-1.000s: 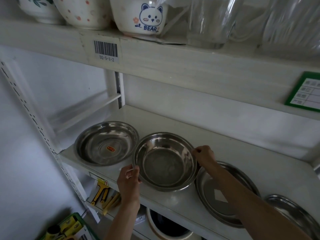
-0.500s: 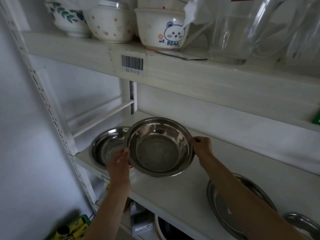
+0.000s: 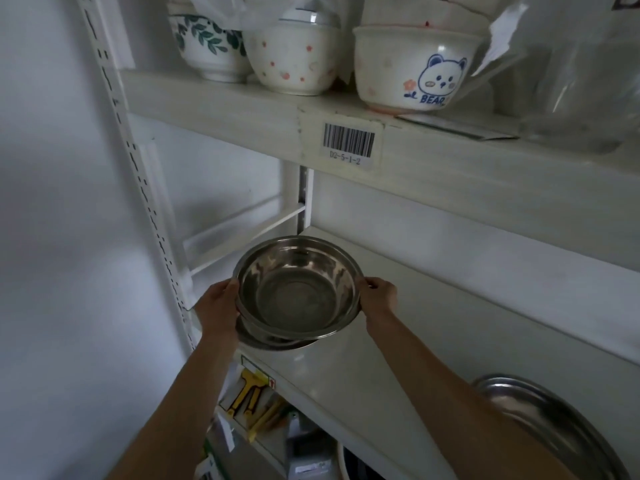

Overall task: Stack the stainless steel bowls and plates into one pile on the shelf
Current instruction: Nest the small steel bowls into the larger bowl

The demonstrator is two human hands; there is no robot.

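Steel bowl sits between both hands at the left end of the shelf, close to its front edge, directly over a shallower steel dish whose rim shows beneath it at the front; whether the bowl has settled into that dish cannot be told. The left hand grips the bowl's left rim, and the right hand pinches the right rim with curled fingers. The bowl's opening faces up and its inside holds nothing. Well apart, toward the right end of the shelf near the front edge, lies a steel plate, partly cut off by the picture's edge. On the shelf above stand a leaf-patterned bowl, a spotted bowl and a bear bowl, with a barcode label stuck on that shelf's front edge.
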